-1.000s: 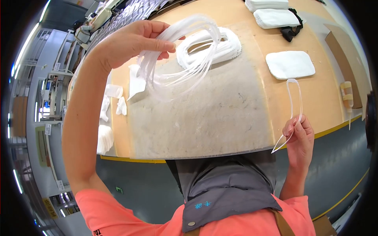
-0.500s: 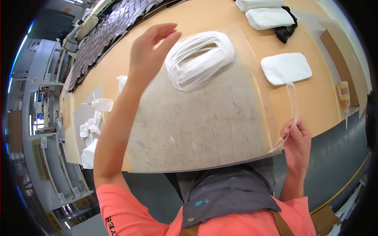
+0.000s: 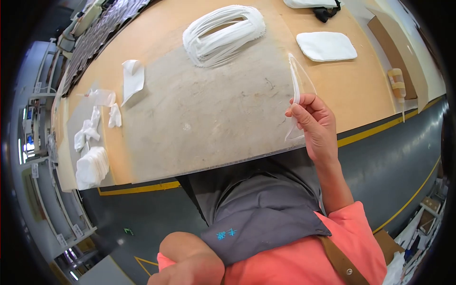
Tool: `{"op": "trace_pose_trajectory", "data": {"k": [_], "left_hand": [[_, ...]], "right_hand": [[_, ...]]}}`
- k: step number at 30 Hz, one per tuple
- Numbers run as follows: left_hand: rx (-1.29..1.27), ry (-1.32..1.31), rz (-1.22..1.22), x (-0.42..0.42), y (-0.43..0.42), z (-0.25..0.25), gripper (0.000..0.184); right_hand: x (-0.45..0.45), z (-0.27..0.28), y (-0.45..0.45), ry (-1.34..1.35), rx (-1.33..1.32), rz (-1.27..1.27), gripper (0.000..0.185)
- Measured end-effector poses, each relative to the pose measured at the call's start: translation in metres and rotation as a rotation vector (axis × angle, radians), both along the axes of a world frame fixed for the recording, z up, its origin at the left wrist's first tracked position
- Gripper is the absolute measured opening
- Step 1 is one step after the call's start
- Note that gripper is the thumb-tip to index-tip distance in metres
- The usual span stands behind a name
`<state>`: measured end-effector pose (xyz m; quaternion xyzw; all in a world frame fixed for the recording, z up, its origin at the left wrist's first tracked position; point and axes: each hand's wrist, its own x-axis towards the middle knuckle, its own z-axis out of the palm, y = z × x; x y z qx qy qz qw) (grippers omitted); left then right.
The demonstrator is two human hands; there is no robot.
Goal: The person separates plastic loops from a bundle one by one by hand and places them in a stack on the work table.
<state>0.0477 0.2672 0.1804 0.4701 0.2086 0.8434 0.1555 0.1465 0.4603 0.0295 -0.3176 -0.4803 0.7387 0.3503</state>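
My right hand [image 3: 317, 124] is closed in a pinch on a thin white elastic band [image 3: 295, 80], held above the right side of the table's grey mat. One end of the loop rises above the fingers; the other dangles below them. Beyond it lies a flat white rounded pad [image 3: 327, 46]. A big oval coil of white bands [image 3: 223, 35] rests at the mat's far edge. Only my bent left arm [image 3: 190, 256] shows at the bottom, close to the camera; its hand cannot be seen.
On the left are a folded white cloth piece [image 3: 133, 80], a clear bottle [image 3: 102, 97], crumpled white scraps [image 3: 88, 129] and a stack of white pads [image 3: 92, 167]. A yellowish bottle [image 3: 396, 83] stands at the right edge beside a cardboard strip [image 3: 387, 50].
My left hand has come back from beside the coil and out of view. My right hand has moved left and up with the band, over the mat. The view has shifted.
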Motion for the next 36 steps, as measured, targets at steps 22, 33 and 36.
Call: {"op": "trace_pose_trajectory", "data": {"k": [22, 33, 36], "left_hand": [[-1.089, -0.313, 0.123, 0.028, -0.036, -0.135, 0.017], [-0.813, -0.798, -0.101, 0.015, -0.025, -0.140, 0.013], [-0.697, -1.041, -0.233, -0.015, -0.015, -0.144, 0.010]], "right_hand": [[0.022, 0.005, -0.100, 0.208, 0.038, 0.384, 0.008], [0.029, 0.006, -0.088, 0.284, -0.220, 0.346, 0.005], [0.038, 0.010, -0.058, 0.471, -0.453, 0.254, 0.006]]}}
